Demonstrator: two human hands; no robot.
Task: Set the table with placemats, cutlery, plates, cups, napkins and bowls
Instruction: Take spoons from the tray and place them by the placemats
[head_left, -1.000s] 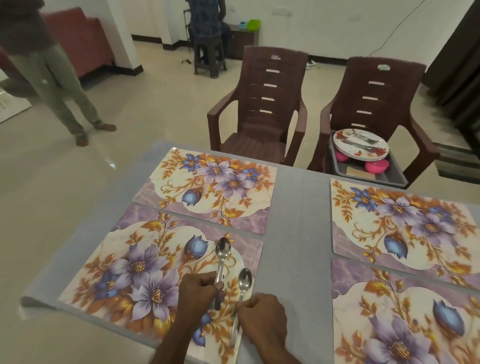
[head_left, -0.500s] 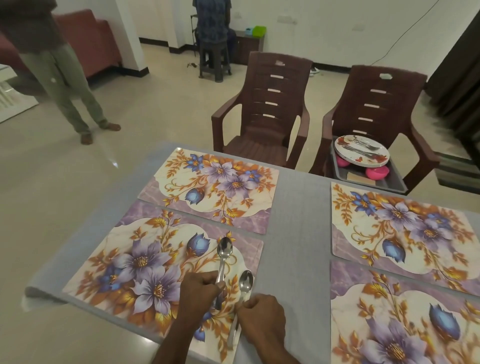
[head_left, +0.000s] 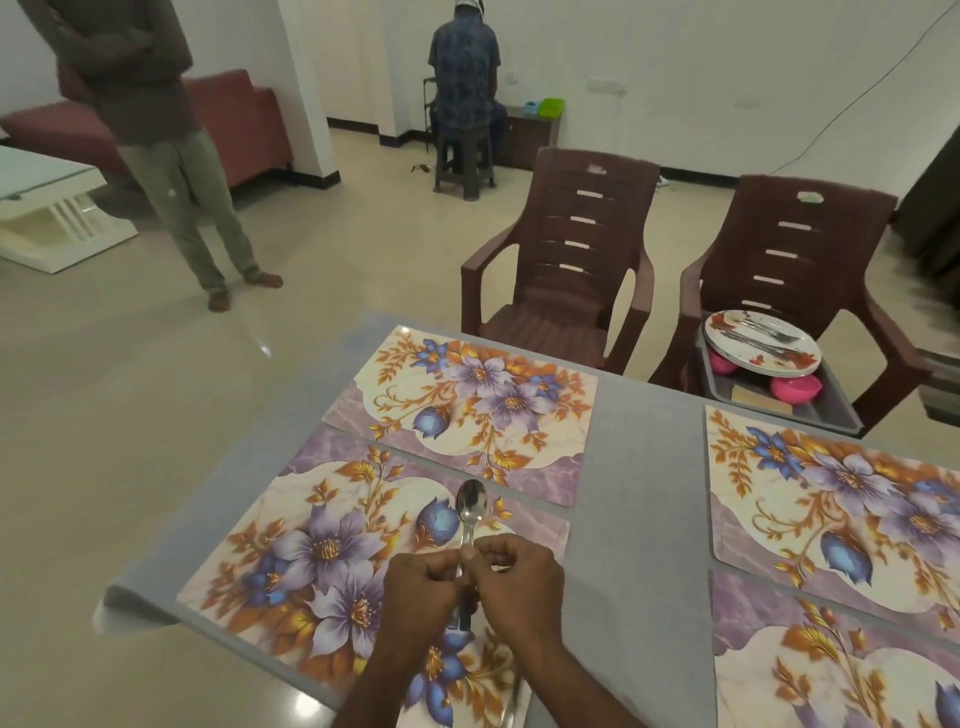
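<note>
Grey table (head_left: 644, 467), floral placemats: my left hand (head_left: 418, 587) and right hand (head_left: 519, 577), fingers curled, pinch one spoon (head_left: 469, 512); cutlery step, next lay it straight.

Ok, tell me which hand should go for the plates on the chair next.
Right, probably. The plates sit in the tray on the far-right chair, on the right hand side; the left hand would have to cross it. Both now pinch the spoon.
</note>
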